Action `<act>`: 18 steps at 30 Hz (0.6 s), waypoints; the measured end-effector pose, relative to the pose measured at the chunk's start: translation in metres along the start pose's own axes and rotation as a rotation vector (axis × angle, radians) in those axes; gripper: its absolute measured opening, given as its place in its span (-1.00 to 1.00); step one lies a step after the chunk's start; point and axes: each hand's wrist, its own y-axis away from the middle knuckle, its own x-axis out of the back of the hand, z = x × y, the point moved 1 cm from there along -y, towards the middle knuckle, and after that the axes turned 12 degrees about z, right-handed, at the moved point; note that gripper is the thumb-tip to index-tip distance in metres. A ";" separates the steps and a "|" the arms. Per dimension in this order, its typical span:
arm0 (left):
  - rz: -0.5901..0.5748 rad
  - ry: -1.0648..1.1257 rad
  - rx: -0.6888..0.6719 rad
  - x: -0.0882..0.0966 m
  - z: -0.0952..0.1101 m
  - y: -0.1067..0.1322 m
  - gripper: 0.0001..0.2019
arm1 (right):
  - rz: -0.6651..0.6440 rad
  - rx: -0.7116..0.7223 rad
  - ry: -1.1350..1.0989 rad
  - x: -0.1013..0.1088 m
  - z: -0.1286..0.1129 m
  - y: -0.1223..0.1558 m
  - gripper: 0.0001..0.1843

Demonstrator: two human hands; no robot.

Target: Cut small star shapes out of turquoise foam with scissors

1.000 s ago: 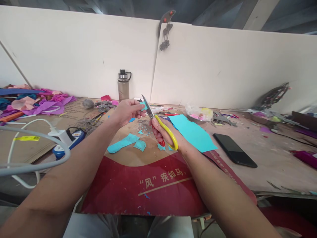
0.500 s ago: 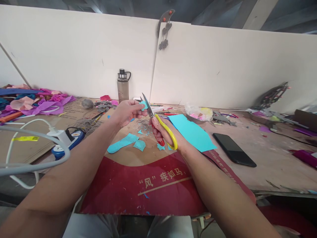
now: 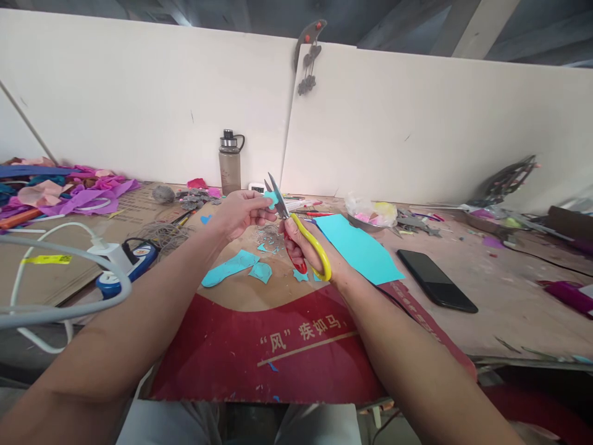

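My left hand pinches a small turquoise piece above the table. My right hand grips scissors with yellow and red handles; their blades are open around the small piece. Under the hands lie turquoise offcuts and small scraps on a red and brown cardboard sheet. A larger turquoise sheet lies just right of my right hand.
A black phone lies to the right. A bottle stands by the back wall. Power strip and white cables sit at left, coloured paper heap far left, clutter and a dish behind.
The scissors and small piece have shifted slightly; a small turquoise scrap now lies on the cardboard left of my left hand. Otherwise the hands stay in place.
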 end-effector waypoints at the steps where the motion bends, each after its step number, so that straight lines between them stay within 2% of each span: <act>1: -0.003 -0.002 -0.001 0.000 0.000 0.000 -0.84 | -0.001 -0.002 -0.001 0.000 0.000 0.000 -0.29; 13: -0.001 -0.004 -0.003 -0.002 -0.002 0.002 -0.87 | 0.007 -0.030 0.006 0.000 0.000 0.000 -0.26; 18: 0.007 -0.007 -0.004 -0.001 -0.002 0.001 -0.83 | 0.011 -0.030 -0.008 0.000 -0.001 0.001 -0.27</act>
